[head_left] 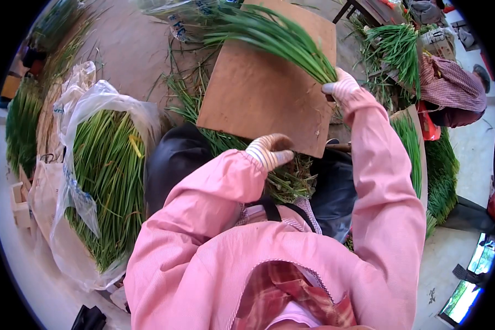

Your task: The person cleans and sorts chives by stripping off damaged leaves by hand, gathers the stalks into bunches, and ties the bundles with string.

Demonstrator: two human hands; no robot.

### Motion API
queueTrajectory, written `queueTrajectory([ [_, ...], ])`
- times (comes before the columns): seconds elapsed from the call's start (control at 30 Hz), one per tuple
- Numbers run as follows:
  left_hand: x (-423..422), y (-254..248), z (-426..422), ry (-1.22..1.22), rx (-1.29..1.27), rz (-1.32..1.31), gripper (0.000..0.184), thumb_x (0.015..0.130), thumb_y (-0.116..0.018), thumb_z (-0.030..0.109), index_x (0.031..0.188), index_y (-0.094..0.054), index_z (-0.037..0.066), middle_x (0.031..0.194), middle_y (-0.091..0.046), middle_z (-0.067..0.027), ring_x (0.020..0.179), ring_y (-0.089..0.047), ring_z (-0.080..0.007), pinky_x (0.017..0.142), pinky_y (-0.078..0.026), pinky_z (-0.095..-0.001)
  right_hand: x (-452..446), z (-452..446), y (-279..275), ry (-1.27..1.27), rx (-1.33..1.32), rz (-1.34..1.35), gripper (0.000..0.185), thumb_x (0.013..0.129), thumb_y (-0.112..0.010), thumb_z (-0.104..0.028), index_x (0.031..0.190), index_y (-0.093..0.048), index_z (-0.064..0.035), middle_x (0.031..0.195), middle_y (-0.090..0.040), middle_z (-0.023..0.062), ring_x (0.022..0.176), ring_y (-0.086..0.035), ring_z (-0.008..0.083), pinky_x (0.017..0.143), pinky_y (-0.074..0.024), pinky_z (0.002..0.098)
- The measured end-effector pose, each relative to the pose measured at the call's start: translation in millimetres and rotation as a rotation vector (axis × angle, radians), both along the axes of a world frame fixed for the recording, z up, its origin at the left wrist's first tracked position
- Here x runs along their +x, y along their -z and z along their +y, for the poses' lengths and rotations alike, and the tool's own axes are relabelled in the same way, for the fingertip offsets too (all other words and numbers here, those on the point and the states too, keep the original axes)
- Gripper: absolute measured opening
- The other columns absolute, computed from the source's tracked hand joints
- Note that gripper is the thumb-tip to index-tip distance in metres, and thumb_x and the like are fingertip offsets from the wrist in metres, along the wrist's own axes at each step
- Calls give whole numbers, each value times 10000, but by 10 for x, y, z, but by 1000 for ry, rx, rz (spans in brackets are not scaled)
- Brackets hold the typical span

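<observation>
My right hand [342,88], in a striped glove, is closed round the base of a bunch of long green stalks [275,41]. The leaves fan out to the upper left, over the top of a brown board [264,91]. My left hand [270,151], also in a striped glove, is over the board's lower edge with its fingers curved and apart, holding nothing. Under and beside the board lie loose green stalks [225,142], partly hidden by it.
A plastic bag [113,91] full of green stalks stands at the left. More bundles [393,49] lie at the upper right, near a person in a checked garment [454,82]. Other green bundles [441,176] line the right side.
</observation>
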State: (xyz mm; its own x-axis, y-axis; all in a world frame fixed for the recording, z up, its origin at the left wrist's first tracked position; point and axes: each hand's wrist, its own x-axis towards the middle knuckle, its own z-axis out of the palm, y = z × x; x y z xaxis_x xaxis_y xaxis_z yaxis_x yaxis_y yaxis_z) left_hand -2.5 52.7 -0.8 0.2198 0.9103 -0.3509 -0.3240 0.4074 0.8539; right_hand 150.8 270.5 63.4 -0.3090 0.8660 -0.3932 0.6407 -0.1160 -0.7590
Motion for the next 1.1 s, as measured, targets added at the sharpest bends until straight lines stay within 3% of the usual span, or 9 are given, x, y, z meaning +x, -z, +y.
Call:
queueTrajectory([
  [0.2,-129,168,102,-131,43,58,277,730,-642,103,991,-573,40,862,-600,-42,771,-559,-137,665,-460,-266,275,-1034,200,119,-278,-32,357,639,-663,-62,957,-503,-42,647,-545,79,488,-526,189,403,-424,310],
  [0.33,-180,60,-109,-258,-15,21,345,714,-663,92,1037,-547,65,926,-582,-59,804,-570,-160,663,-475,-274,441,-1597,336,116,-307,335,361,645,-666,-59,971,-511,-48,683,-556,53,528,-531,165,441,-429,290],
  [0.4,-115,52,-229,-270,-79,-9,462,686,-692,80,1105,-498,66,989,-563,-72,856,-566,-174,686,-481,-285,524,-1814,731,135,-145,320,518,611,-699,-23,1076,-471,-22,937,-586,78,840,-547,177,744,-436,288],
  [0.53,134,175,-343,-416,-163,34,673,622,-764,178,1164,-410,-4,1047,-544,-146,905,-551,-211,815,-420,-299,334,-2402,885,136,23,226,644,600,-711,-62,1148,-375,-22,1005,-565,109,892,-543,187,792,-430,287],
  [0.67,110,182,-307,-288,-85,-48,587,646,-748,216,1103,-443,11,934,-575,-138,844,-574,-244,710,-476,-350,240,-2736,889,70,-38,223,622,613,-618,63,1162,-349,-49,1006,-546,94,922,-521,172,806,-430,274],
  [0.87,166,78,-373,-495,23,-382,409,675,-718,253,942,-499,35,769,-586,-145,668,-598,-298,571,-512,-436,244,-2772,1168,480,-645,786,392,802,-527,-296,1143,-446,-121,1085,-529,52,1005,-483,192,860,-394,352],
  [1.0,4,96,-319,-376,38,-573,475,677,-698,305,1000,-502,18,819,-574,-179,712,-586,-332,610,-504,-448,311,-2763,1342,-175,79,418,808,649,-659,-207,1262,-187,29,1006,-465,290,845,-521,412,719,-445,413],
  [1.07,-102,79,-237,-215,-14,-737,504,691,-669,245,1100,-479,19,907,-565,-176,782,-571,-324,673,-488,-456,171,-2802,182,-518,316,-192,855,632,-677,-206,1274,-165,34,1037,-461,280,878,-517,405,746,-443,398],
  [1.1,-207,54,-209,-7,-57,-918,526,693,-629,184,1167,-451,40,967,-551,-159,841,-552,-315,707,-475,-458,189,-2776,5,-580,311,-82,898,609,-702,-223,1282,-164,33,1046,-455,286,912,-508,406,771,-438,384],
])
